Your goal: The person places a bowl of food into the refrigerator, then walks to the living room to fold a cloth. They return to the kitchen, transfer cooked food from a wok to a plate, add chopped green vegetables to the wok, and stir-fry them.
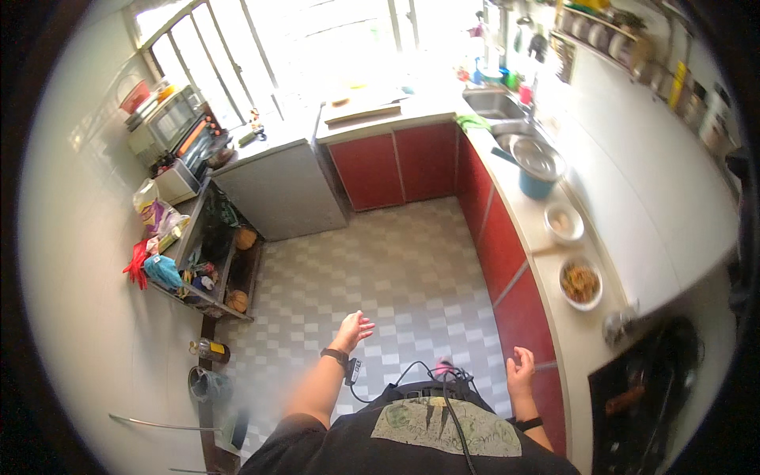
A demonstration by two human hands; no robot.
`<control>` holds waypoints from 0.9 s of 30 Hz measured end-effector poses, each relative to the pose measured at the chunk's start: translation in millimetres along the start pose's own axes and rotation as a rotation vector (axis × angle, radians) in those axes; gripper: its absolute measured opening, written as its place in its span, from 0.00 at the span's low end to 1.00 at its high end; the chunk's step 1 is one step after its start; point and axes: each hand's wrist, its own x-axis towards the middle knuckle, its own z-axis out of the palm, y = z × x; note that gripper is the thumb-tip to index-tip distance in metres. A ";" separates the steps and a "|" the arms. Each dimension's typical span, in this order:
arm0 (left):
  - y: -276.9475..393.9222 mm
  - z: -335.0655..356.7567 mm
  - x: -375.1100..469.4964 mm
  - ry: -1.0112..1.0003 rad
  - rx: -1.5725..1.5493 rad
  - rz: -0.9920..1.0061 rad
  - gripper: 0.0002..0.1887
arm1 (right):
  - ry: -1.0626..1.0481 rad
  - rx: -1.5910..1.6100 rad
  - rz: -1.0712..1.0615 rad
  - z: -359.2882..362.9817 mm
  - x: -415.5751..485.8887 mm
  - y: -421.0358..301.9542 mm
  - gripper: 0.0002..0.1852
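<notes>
My left hand point(354, 330) is held out over the tiled floor point(380, 261), palm turned inward, with nothing in it. A dark band and a small device with a cable sit at that wrist. Beside the red cabinet doors point(515, 309) hangs my right hand point(521, 371), its fingers loosely bent and holding nothing. The worktop point(549, 261) to my right carries a white bowl of cooked food point(580, 284). Farther along it stand a white bowl with pale round items point(563, 223) and a blue pot point(537, 181) with a metal lid point(537, 157).
A black hob point(644, 398) lies at the near right. The double sink point(496, 107) fills the far right corner. A shelf rack point(228, 267) with pumpkins stands left; near it are a bottle point(211, 350), a lined bin point(208, 385) and a long-handled dustpan point(234, 430).
</notes>
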 end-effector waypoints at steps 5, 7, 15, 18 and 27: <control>77.4 -13.5 36.7 0.144 -0.137 0.056 0.20 | -0.064 0.038 -0.030 42.2 103.3 -15.6 0.13; 96.8 -36.2 43.1 0.196 -0.230 0.140 0.14 | -0.132 0.022 -0.091 59.4 142.3 -23.9 0.11; 98.4 -144.8 44.6 0.513 -0.440 0.089 0.17 | -0.414 -0.032 -0.249 167.7 279.0 -81.2 0.10; 123.0 -184.2 71.7 0.592 -0.446 0.063 0.18 | -0.461 -0.035 -0.247 223.9 312.7 -101.4 0.10; 368.8 -153.7 289.7 0.196 -0.202 0.217 0.17 | -0.439 -0.034 -0.070 333.1 396.7 -126.5 0.10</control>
